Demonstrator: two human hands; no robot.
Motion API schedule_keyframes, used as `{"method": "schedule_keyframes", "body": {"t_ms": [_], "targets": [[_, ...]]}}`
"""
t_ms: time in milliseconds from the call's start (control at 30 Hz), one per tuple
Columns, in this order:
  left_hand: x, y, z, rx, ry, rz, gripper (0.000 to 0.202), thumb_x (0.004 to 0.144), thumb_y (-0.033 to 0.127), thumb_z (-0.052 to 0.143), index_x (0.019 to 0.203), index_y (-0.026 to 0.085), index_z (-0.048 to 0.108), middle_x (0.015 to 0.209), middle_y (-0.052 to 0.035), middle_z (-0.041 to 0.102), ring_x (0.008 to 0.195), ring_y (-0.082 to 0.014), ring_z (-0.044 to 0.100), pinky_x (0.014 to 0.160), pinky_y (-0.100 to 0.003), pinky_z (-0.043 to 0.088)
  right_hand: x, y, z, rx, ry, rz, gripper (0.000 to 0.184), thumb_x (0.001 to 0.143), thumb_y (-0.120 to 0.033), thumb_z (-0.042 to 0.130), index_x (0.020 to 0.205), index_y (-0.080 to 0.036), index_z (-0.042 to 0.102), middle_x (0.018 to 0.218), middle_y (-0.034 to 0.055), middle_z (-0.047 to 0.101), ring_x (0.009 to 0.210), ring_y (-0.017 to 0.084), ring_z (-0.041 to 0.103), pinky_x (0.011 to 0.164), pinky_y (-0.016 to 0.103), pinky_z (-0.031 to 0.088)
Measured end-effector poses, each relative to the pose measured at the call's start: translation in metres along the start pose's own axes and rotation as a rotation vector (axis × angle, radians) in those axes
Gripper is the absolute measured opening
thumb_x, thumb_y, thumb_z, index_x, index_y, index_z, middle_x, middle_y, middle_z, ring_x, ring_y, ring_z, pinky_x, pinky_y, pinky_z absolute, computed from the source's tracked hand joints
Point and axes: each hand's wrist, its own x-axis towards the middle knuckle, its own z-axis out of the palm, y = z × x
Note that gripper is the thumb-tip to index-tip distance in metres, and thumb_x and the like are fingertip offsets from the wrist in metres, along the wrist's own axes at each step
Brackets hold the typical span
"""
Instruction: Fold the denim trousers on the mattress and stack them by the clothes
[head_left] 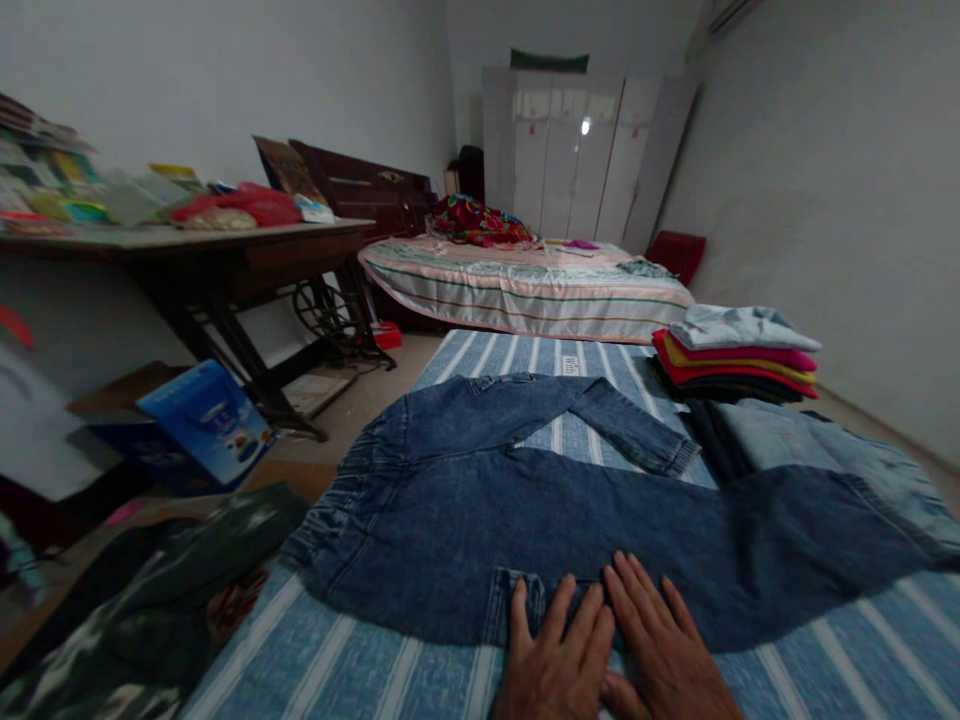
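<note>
A pair of dark blue jeans [465, 510] with a gathered elastic waist lies spread across a blue-and-white striped bed cover [352, 665]. The waist points left. One leg stretches to the right edge, and the other is bent behind it with its cuff near the folded clothes. My left hand [559, 640] rests flat on the near edge of the jeans, by a small pocket, fingers spread. Right beside it, my right hand [656, 640] lies flat on the same leg with its fingers stretched out. The two hands touch or nearly touch at the thumbs.
A stack of folded clothes [735, 360] stands at the right, behind light-blue jeans [817, 445]. On the left are a sewing-machine table [300, 237], a blue box [206, 425] and heaped dark clothes [180, 590]. Another bed [525, 300] and a wardrobe [570, 160] stand at the back.
</note>
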Motion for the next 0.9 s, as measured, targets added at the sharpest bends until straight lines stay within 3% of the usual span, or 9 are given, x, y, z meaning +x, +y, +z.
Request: {"method": "schedule_keyframes", "body": {"t_ms": [467, 600, 733, 800, 900], "targets": [[0.0, -0.001, -0.005, 0.01, 0.034, 0.012, 0.04, 0.093, 0.039, 0.039, 0.13, 0.028, 0.047, 0.134, -0.0009, 0.052, 0.12, -0.0228, 0.044, 0.107, -0.049, 0.024, -0.009, 0.008, 0.012, 0.033, 0.016, 0.005, 0.092, 0.079, -0.064, 0.043, 0.148, -0.015, 0.005, 0.135, 0.0155, 0.048, 0.119, 0.033, 0.049, 0.088, 0.049, 0.043], [0.001, -0.002, -0.006, 0.013, 0.03, 0.017, 0.039, 0.094, 0.037, 0.038, 0.131, 0.028, 0.046, 0.135, 0.0005, 0.051, 0.119, -0.0228, 0.044, 0.106, -0.049, 0.024, -0.003, 0.017, -0.011, 0.211, -0.02, 0.039, 0.077, 0.086, -0.047, 0.042, 0.148, -0.021, 0.003, 0.138, 0.0121, 0.045, 0.121, 0.027, 0.049, 0.087, 0.041, 0.048], [0.001, -0.002, -0.004, -0.049, -0.017, 0.003, 0.043, 0.092, 0.036, 0.042, 0.135, 0.037, 0.04, 0.136, 0.002, 0.049, 0.12, -0.0242, 0.043, 0.102, -0.049, 0.027, 0.014, 0.006, -0.03, 0.471, -0.108, 0.126, 0.065, 0.091, -0.031, 0.038, 0.147, -0.025, 0.005, 0.142, 0.0057, 0.04, 0.124, 0.021, 0.046, 0.092, 0.033, 0.048], [0.0, -0.002, 0.0, -0.064, -0.03, -0.008, 0.045, 0.092, 0.034, 0.042, 0.136, 0.042, 0.036, 0.137, 0.0018, 0.049, 0.123, -0.0248, 0.04, 0.1, -0.049, 0.028, 0.019, -0.007, -0.021, 0.521, -0.081, 0.117, 0.065, 0.092, -0.033, 0.038, 0.147, -0.025, 0.006, 0.141, 0.0058, 0.042, 0.123, 0.021, 0.047, 0.091, 0.031, 0.048], [-0.003, -0.002, 0.006, -0.048, -0.04, -0.02, 0.047, 0.092, 0.03, 0.04, 0.137, 0.043, 0.033, 0.135, 0.0007, 0.05, 0.127, -0.0237, 0.036, 0.1, -0.048, 0.027, 0.018, -0.022, 0.01, 0.489, 0.065, 0.016, 0.066, 0.092, -0.042, 0.035, 0.148, -0.022, 0.006, 0.139, 0.0091, 0.045, 0.125, 0.023, 0.044, 0.092, 0.033, 0.048]]}}
